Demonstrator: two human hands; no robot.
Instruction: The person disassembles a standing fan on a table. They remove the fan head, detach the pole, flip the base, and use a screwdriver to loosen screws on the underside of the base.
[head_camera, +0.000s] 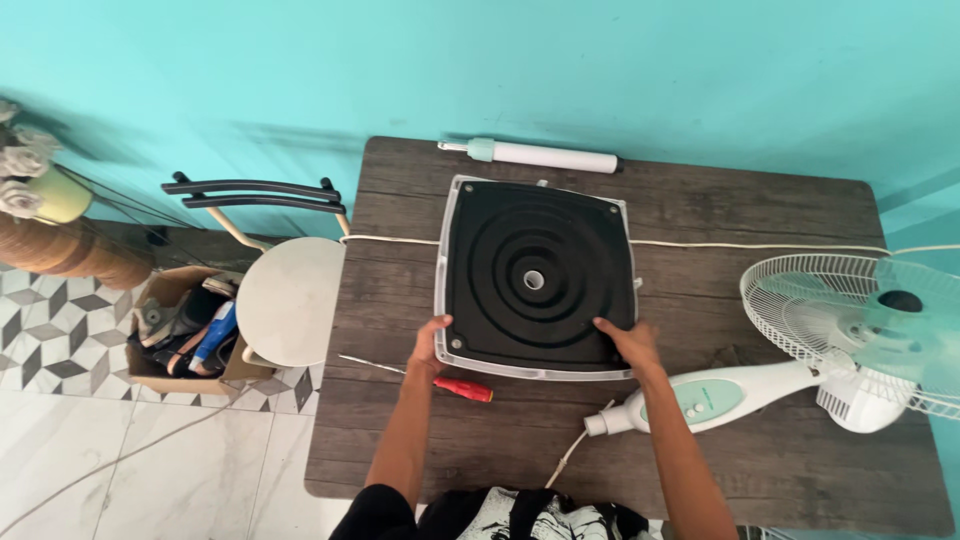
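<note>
We are holding the fan base (535, 275) by its near edge, left hand (430, 345) at the near-left corner and right hand (627, 340) at the near-right corner. The left hand's grip is pinching the white rim, thumb on top; the right hand's grip is lying over the edge with fingers curled, though we cannot quite tell how far they are wrapping underneath.

To handle the base well here, we are judging that both hands should be keeping even pressure on the rim, so the plate is staying flat and is not tipping toward the wall. We should also be watching the red-handled screwdriver (462, 388), lying just beside the left wrist near the front edge of the surface (760, 470).

The base is sitting in the middle of the surface, closer to the far edge. It is showing a square black face with rounded corners, moulded concentric rings, a small round hole at the centre and a pale frame. The fan head with its stem (800, 375) is lying at the right edge, and a white tube (540, 154) is lying along the far edge.
</note>
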